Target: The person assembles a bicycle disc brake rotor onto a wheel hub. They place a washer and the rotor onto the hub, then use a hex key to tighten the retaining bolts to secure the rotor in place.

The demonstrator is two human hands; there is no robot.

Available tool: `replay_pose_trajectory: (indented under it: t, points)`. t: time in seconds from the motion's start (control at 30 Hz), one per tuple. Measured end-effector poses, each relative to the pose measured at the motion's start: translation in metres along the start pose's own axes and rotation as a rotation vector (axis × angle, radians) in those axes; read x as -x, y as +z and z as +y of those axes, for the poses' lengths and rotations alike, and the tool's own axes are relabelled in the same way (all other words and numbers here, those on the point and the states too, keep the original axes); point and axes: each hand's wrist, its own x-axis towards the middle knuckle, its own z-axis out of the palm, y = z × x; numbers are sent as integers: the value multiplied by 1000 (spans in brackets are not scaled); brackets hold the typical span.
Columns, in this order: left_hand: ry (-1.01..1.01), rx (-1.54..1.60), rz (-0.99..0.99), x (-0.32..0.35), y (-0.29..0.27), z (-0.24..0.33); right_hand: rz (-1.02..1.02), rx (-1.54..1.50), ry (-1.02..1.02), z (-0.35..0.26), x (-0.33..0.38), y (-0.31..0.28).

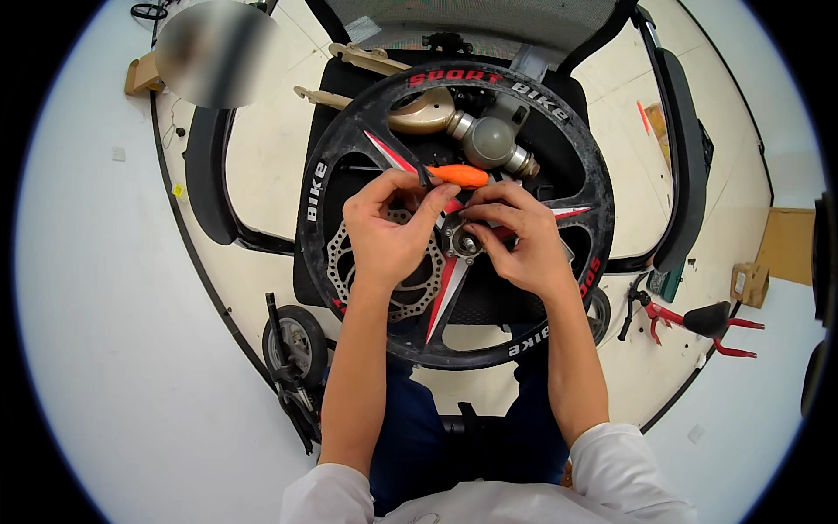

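Observation:
A black spoked bicycle wheel point(351, 148) with red and white accents lies flat across the seat of a chair. My left hand point(393, 229) is over its left half, above a perforated silver brake disc point(410, 306). Thumb and forefinger are pinched together by a small black strip point(424, 176). Just beyond the fingertips lies an orange-handled screwdriver point(460, 176), its thin shaft pointing left. My right hand point(522, 236) curls beside the wheel hub point(466, 245), thumb and fingers drawn close together. What those fingers hold, if anything, is hidden.
Beige fork-like parts point(371, 59) and a grey rounded joint point(489, 142) lie on the black chair point(301, 271), partly under the wheel. Armrests point(681, 162) flank it. On the floor are a small wheel point(297, 342), a red frame part point(668, 316) and a cardboard box point(751, 284).

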Motion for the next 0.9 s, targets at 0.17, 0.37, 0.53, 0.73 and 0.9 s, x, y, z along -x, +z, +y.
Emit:
replay_pose_trajectory:
  t: [0.17,0.37,0.53,0.73,0.9]
  points:
    - [14,13,-7,1,0,-4,-83,15,-81,1,-2,2]
    - [40,54,25,-1,8,-1,-23,-83,2,-3,3,-13]
    - [78,15,12,3,-3,3,-59,75,205,1,53,-43]
    - [126,-16,94,4,0,6,-94,344,193,27,80,-18]
    - [275,-384,40,31,8,32,-11,289,167,29,87,-26]
